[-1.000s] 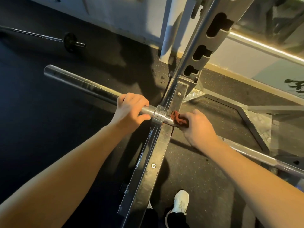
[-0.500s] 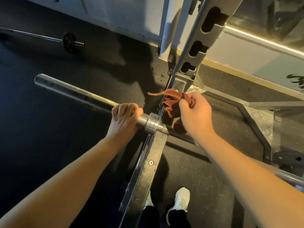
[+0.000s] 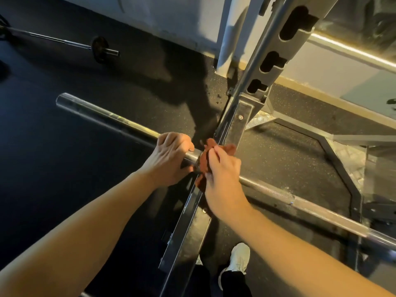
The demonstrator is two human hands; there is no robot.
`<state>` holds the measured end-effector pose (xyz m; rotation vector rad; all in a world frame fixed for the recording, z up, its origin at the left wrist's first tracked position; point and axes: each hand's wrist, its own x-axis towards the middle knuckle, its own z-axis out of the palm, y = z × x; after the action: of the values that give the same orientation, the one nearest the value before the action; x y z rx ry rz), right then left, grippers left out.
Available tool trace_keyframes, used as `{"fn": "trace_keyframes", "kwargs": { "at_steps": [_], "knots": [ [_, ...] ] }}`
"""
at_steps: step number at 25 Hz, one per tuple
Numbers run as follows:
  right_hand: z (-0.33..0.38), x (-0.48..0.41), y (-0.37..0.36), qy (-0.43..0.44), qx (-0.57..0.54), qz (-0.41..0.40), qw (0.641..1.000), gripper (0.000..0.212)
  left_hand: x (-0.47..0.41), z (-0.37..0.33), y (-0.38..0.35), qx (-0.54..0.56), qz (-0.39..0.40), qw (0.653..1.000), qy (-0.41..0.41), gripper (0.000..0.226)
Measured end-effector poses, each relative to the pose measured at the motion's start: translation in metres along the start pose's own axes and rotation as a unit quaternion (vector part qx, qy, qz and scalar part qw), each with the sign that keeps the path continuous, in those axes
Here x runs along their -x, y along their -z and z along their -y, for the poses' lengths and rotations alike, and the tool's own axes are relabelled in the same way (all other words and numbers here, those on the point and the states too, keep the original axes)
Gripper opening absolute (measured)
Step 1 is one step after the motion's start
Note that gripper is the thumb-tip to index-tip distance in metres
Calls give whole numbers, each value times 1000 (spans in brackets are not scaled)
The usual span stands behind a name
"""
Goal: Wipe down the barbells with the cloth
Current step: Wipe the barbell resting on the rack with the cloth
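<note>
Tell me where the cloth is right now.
In the head view, the reddish-brown cloth is bunched in the right hand on the barbell, just right of the left hand, where the bar crosses the rack upright.

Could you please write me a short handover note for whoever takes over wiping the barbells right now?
Left hand: grips the barbell sleeve just outside the collar.
Right hand: holds the rust-red cloth bunched against the bar where it crosses the rack upright.
Done: the cloth is on the collar area; which parts are already clean cannot be told.
Left: the sleeve to its end, the knurled shaft to the right, then the second barbell on the floor by the wall.
</note>
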<state>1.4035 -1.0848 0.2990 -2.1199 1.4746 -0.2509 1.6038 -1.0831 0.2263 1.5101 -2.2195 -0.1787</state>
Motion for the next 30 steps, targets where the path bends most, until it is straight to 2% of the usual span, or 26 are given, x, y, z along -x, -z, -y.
{"fn": "trace_keyframes", "kwargs": {
  "at_steps": [1, 3, 5, 8, 11, 13, 16, 21, 25, 27, 30],
  "knots": [
    [-1, 8, 0, 16, 11, -27, 999, 48, -2, 5, 1, 4, -4, 1000, -25, 54],
    [-9, -7, -1, 30, -13, -58, 998, 40, -12, 13, 5, -3, -12, 999, -42, 47],
    [-20, -50, 2, -18, -61, -72, 995, 27, -23, 14, 10, -17, -18, 999, 24, 43],
    [-30, -86, 14, -56, -73, -99, 991, 20, -33, -2, -2, -10, -67, 983, 172, 37],
    [-22, -52, 8, -16, -47, -88, 995, 26, -48, -21, -13, 103, -125, 951, 263, 26],
    [-20, -30, 3, 35, -24, -97, 994, 38, -63, -21, -15, 149, -158, 933, 286, 18],
    [-25, -51, 11, 62, -20, -103, 993, 30, -81, -13, -14, 99, -144, 954, 244, 15],
    [-41, -107, 26, -21, -44, -114, 992, 20, -40, -1, -6, 39, -50, 986, 151, 32],
    [-34, -83, 11, 26, -24, -106, 994, 27, -49, 8, -16, 69, -93, 978, 176, 24],
    [-35, -52, 1, 74, -1, -104, 992, 31, -64, 11, -17, 88, -80, 975, 189, 26],
    [-43, -64, 7, 105, -20, -113, 988, 20, -77, 25, -20, 61, -32, 981, 180, 28]
  ]
}}
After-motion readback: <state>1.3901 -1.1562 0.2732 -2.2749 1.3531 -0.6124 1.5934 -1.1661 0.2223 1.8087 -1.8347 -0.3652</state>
